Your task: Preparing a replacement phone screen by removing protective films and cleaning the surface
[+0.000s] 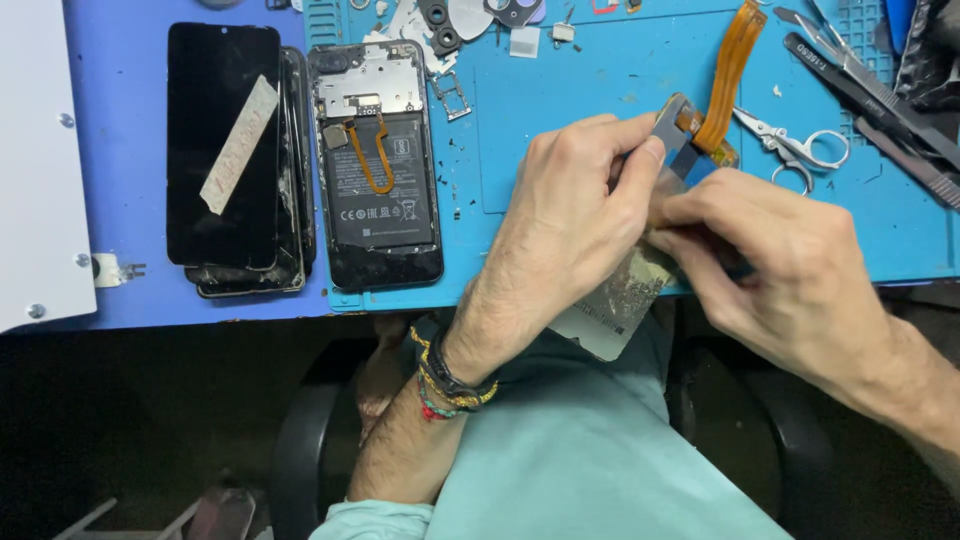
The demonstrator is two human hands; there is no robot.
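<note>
A blue work mat (560, 150) covers the bench, with a white panel (40, 170) at its far left edge. On the left of the mat lies a stack of dark phone screens (225, 150), the top one crossed by a strip of pale tape (238, 145). Just beside the stack sits an opened phone (378, 170), its battery and an orange flex cable showing.

Near the front edge of the mat, both hands work on a detached display panel (615, 305), grey and speckled on its back, which tilts off the mat toward the person's lap. The left hand (560, 230) lies over the panel's upper half, thumb and forefinger pinching its top edge. The right hand (775, 265) comes in from the right side, fingers curled and pressed against the panel's right edge; what its fingertips grip is hidden. A wide orange ribbon cable (730, 75) rises from the panel's top, beyond both hands.

To the right, small scissors (800, 148) lie on the mat, with tweezers (840, 50) near them.
</note>
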